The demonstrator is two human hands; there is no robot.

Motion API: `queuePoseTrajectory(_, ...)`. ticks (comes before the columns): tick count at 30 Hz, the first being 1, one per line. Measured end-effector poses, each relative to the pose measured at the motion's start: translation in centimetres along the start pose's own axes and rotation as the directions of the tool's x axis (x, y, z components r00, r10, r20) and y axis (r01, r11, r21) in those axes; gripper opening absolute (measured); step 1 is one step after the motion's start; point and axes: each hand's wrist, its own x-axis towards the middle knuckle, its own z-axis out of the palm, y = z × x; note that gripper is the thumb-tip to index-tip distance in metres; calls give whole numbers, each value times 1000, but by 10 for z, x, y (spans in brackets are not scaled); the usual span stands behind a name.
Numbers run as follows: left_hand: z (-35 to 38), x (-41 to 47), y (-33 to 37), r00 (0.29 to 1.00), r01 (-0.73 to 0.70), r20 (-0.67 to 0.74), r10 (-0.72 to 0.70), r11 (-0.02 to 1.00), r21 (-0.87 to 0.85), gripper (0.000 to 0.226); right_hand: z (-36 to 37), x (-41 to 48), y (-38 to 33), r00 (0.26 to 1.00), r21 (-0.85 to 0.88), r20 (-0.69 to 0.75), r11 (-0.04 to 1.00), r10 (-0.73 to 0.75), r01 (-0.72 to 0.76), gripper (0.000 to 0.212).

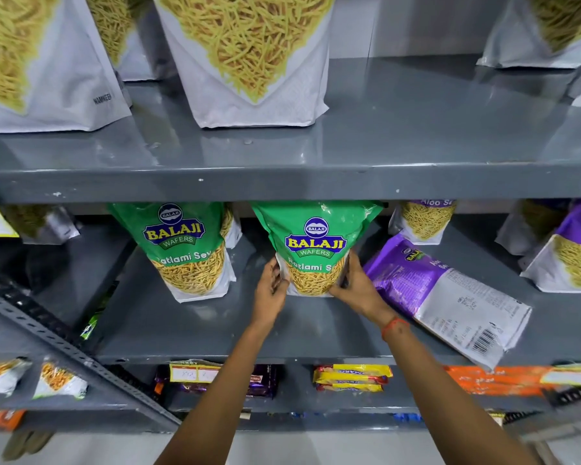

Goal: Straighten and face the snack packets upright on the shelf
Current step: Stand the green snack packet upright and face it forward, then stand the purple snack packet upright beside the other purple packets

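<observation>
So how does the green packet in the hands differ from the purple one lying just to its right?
The green packet stands upright with its front facing out; the purple packet lies flat, tilted, with its printed back and barcode showing. The left hand and right hand grip the green packet at its lower sides; nothing holds the purple packet. The green packet reads Ratlami Sev, the purple one Aloo Sev. Both carry the Balaji logo and sit on one shelf.

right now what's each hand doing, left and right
Left hand: gripping the green Ratlami Sev packet at its lower left edge.
Right hand: gripping the same packet's lower right edge.
</observation>
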Motion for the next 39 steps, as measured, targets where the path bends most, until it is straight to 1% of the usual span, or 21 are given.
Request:
queuePoseTrajectory(2,1,-4,-1,1000,9,-23,-9,1000,7,60,4,-1,-6,1000,10,-22,1000,17,-16,79)
queuePoseTrajectory(4,4,-9,-1,995,-45,-82,56,990,131,65,6,-2,-13,993,-40,-113,999,-16,11,75)
queuePoseTrajectory(5,9,-15,-1,985,-88,-124,117,971,220,67,5,-4,-15,980,-94,-193,995,-46,28,71)
queuePoseTrajectory(7,23,-30,-2,946,-174,-195,257,915,363,69,2,-10,-18,906,-219,-399,974,-145,59,61)
queuePoseTrajectory(9,45,-48,-5,911,-246,-187,367,850,466,70,-4,-18,-19,798,-338,-535,936,-278,100,55)
queuePoseTrajectory(10,58,-56,-7,903,-269,-166,397,821,504,70,-8,-21,-21,762,-393,-551,911,-341,124,52)
queuePoseTrajectory(12,82,-67,-9,901,-271,-150,408,798,539,69,-20,-25,-21,740,-496,-510,852,-439,164,50)
queuePoseTrajectory(15,112,-72,-9,906,-182,-229,355,817,547,70,-43,-33,-15,780,-640,-397,755,-484,142,53)
queuePoseTrajectory(19,146,-72,-5,882,-25,-373,288,819,573,71,-85,-47,2,845,-723,-330,688,-420,60,56)
queuePoseTrajectory(21,165,-75,-2,865,45,-442,238,840,541,71,-115,-53,11,893,-781,-290,624,-344,-13,52)
queuePoseTrajectory(23,180,-77,0,845,82,-486,225,842,534,71,-145,-56,20,946,-835,-241,543,-216,-89,49)
queuePoseTrajectory(25,189,-77,1,818,137,-536,207,835,532,70,-168,-58,28,974,-863,-206,487,-95,-135,49)
queuePoseTrajectory(27,203,-82,4,797,182,-581,166,851,493,68,-188,-60,36,982,-858,-188,487,3,-166,54)
queuePoseTrajectory(28,212,-85,5,810,172,-569,144,869,465,63,-197,-60,38,983,-837,-169,518,69,-180,58)
queuePoseTrajectory(30,233,-91,4,884,167,-466,25,916,366,40,-209,-57,39,975,-770,-81,607,209,-194,65)
queuePoseTrajectory(31,244,-94,7,916,213,-394,-80,927,308,34,-215,-55,38,965,-736,-31,647,262,-199,66)
queuePoseTrajectory(32,254,-94,13,926,278,-328,-189,928,249,35,-221,-53,37,955,-695,2,687,296,-212,66)
queuePoseTrajectory(34,264,-91,23,903,383,-247,-352,920,87,36,-231,-50,34,939,-614,52,753,339,-238,63)
queuePoseTrajectory(36,269,-85,30,857,458,-198,-475,880,-126,32,-241,-53,35,926,-588,116,776,361,-229,55)
queuePoseTrajectory(38,268,-83,36,804,516,-151,-574,802,-302,29,-248,-56,38,931,-554,94,796,353,-246,41)
queuePoseTrajectory(39,267,-84,38,795,526,-112,-596,769,-363,25,-249,-58,40,936,-515,59,813,348,-270,28)
